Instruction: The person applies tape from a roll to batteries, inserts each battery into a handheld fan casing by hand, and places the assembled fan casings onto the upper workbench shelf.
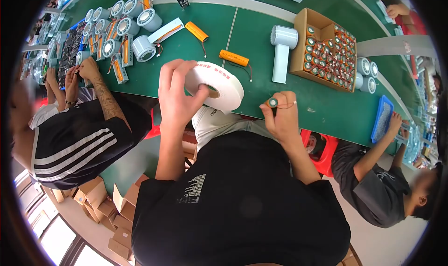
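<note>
My left hand [176,96] grips a wide roll of white tape [228,91], with the thumb in its brown core and the fingers over the rim. Red print runs along the roll's upper side. In my closed right hand [284,119] is a battery [273,101], its round end toward me and a thin wire by the fingers; the rest is hidden. Beyond the hands, an orange battery with a wire lead [234,58] lies on the green table [261,28], and a second orange battery [196,32] lies farther back.
A cardboard box of wired batteries [297,56] stands at right, beside a pale blue fan-like housing [281,56]. Several similar housings [145,49] crowd the left. One co-worker [84,142] sits at left. Another co-worker [382,182], at right, reaches to a blue tray [377,134].
</note>
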The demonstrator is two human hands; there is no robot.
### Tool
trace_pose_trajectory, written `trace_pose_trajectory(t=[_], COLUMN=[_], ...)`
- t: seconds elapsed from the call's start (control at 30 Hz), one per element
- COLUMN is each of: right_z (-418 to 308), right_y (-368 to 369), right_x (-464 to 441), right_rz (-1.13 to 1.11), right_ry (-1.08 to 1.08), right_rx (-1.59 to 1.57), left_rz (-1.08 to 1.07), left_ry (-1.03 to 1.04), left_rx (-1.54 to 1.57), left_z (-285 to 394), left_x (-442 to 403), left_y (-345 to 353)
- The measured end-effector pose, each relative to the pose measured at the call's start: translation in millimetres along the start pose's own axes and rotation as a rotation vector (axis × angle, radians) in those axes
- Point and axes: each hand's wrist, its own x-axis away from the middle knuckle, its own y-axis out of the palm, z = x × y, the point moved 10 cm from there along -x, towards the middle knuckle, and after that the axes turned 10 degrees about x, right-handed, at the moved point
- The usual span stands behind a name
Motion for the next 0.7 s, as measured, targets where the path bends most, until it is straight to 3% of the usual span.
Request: trace_pose_trajectory(t=[0.33,0.5,0.7], right_z=[-20.5,-37.5,-43.5], right_y=[-37.9,-34.7,-36.7], right_x=[-66.8,-80.1,-83.0], right_rz=[-0.3,-0.469,-0.438], right_ry=[-0.113,-0.223,-0.258], right_rx=[-0.318,-0.028,-0.05], left_rz=[-0.043,-0.078,-0.09], left_ry=[0.17,0.223,0.221], left_rx=[0.018,-0.006,-0.006], left_z=[15.9,28.1,30.0], left_x=[-3.9,-6.7,-6.7], left_y=[16.7,22.6,24.7])
